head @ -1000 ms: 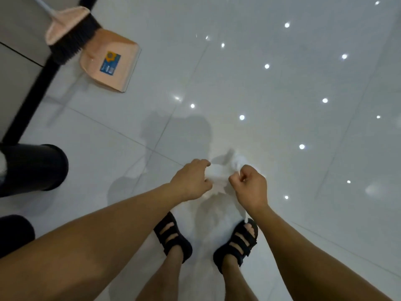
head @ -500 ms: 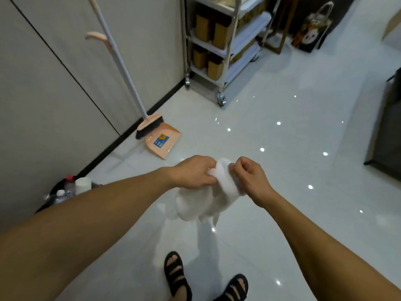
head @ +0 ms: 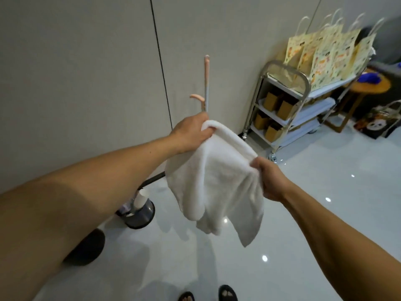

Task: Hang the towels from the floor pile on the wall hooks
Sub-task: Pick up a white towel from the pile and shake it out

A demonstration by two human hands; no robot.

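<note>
Fingers (head: 206,133) grip the fluffy white towel (head: 221,183), drooping in folds.

Left hand (head: 191,132) and right hand (head: 268,180) grip a white towel (head: 219,183) held up above the floor (head: 325,213).

White towel (head: 219,183), held up, top edge stretched, rest drooping

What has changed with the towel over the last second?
The white towel was lifted from near the floor and now hangs spread between the left hand and right hand, which have moved apart. Both hands kept gripping it throughout; the broom still leans at the wall.
</note>
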